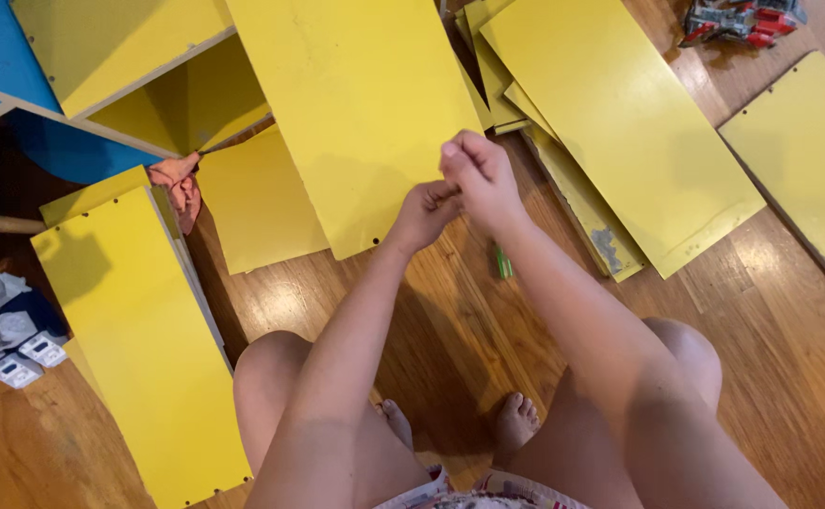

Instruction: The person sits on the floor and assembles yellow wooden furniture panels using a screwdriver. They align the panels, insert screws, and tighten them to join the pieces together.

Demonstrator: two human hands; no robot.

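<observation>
My left hand (424,213) and my right hand (477,175) meet in the middle of the view, fingers curled and touching each other. Whether they pinch some small item is hidden by the fingers. Just behind them lies a large yellow board (356,104) with small holes near its edge. A small green object (504,262) rests on the wooden floor (780,320) under my right forearm. My knees and bare feet show below.
Several yellow boards lie around: a long one (139,349) at left, a stack (620,123) at right, another (808,151) at far right. A blue and yellow shelf frame (73,75) stands top left. An orange rag (179,184), white packets (31,360), a red-grey tool (742,21).
</observation>
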